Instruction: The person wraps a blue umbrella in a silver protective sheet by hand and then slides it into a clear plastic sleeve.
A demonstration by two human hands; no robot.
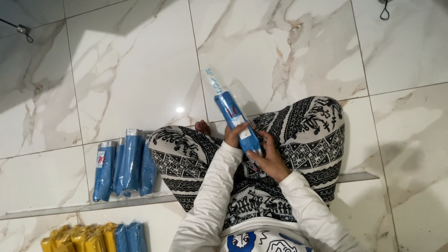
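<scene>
I sit cross-legged on a marble floor. Both hands hold one long blue roll in a clear plastic sleeve (234,115) over my lap, its far end pointing up and left. My left hand (232,136) grips the roll from the left side near its middle. My right hand (271,160) wraps its lower end from the right. White sleeves cover both arms.
Several wrapped blue rolls (122,163) lie side by side on the floor to my left, by my knee. More yellow packs (79,238) and blue packs (130,237) sit at the bottom left. A metal strip (56,211) crosses the floor. My patterned trousers (308,135) spread to both sides.
</scene>
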